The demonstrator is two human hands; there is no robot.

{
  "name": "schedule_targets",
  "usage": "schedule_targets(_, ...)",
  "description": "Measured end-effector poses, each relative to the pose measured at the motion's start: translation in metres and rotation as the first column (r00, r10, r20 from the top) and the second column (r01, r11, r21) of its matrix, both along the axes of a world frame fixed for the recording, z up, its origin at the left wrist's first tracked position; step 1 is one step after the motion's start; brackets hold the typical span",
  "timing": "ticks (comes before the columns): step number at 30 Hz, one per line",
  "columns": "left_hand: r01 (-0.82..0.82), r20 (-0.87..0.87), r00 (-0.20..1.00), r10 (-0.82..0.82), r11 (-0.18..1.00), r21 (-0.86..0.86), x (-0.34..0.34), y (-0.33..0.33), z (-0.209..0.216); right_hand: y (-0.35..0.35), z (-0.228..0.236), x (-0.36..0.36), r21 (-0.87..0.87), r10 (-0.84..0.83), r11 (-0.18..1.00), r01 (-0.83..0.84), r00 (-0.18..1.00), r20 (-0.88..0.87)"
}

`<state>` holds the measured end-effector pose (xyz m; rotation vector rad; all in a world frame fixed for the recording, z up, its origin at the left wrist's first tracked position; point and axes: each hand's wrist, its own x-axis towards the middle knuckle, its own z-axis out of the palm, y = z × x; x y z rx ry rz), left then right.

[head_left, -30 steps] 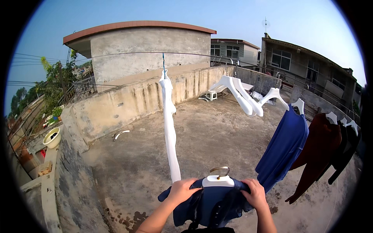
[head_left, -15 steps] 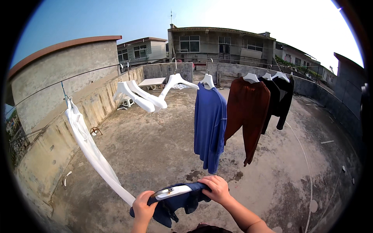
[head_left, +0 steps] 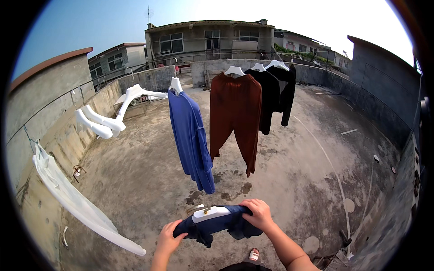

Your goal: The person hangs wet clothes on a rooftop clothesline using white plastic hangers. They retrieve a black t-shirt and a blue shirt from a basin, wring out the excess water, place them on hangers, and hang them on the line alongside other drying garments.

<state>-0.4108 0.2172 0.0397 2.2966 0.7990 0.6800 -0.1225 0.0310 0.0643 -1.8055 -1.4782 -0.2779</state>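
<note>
Low in front of me is a dark blue garment (head_left: 242,229) draped over a white hanger (head_left: 211,214), whose metal hook leans away from me. My left hand (head_left: 168,239) pinches the garment at the hanger's left end. Across from it, my right hand (head_left: 257,215) is closed over the fabric at the right end. Only the hanger's middle shows; cloth covers both its arms. Beyond my hands, a blue long-sleeved top (head_left: 192,140) and reddish-brown trousers (head_left: 235,117) hang from a line on white hangers.
Black garments (head_left: 266,101) hang further right. Several bare white hangers (head_left: 99,122) are on the left, above a long white cloth (head_left: 74,194) tied by a blue cord. Low concrete walls (head_left: 379,104) bound the yard. A sandalled foot (head_left: 254,255) shows below.
My view has swung right, so the hanging clothes sit further left. My left hand has shifted from beside the hook to the garment's left end. My right hand keeps its hold.
</note>
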Motion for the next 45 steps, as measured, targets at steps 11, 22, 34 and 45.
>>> schedule_targets(11,0.281,0.177,0.939,-0.295,0.955,0.097,0.255,-0.084,0.041,-0.14,-0.004,0.204,0.121,-0.219,0.965,0.23,0.971,-0.101)
schedule_targets(22,0.363,0.318,0.886,-0.337,0.932,-0.022,0.487,-0.118,0.06,-0.245,-0.03,0.336,0.098,-0.598,0.729,0.677,0.7,-0.39)
schedule_targets(34,0.518,0.352,0.815,-0.46,0.851,-0.089,0.741,-0.115,0.052,-0.178,-0.055,0.564,0.029,-0.644,0.631,0.775,0.543,-0.539)
schedule_targets(45,0.554,0.302,0.8,-0.518,0.832,-0.042,0.994,-0.102,0.042,-0.189,-0.06,0.757,-0.224,-0.46,0.867,0.444,0.544,-0.702)
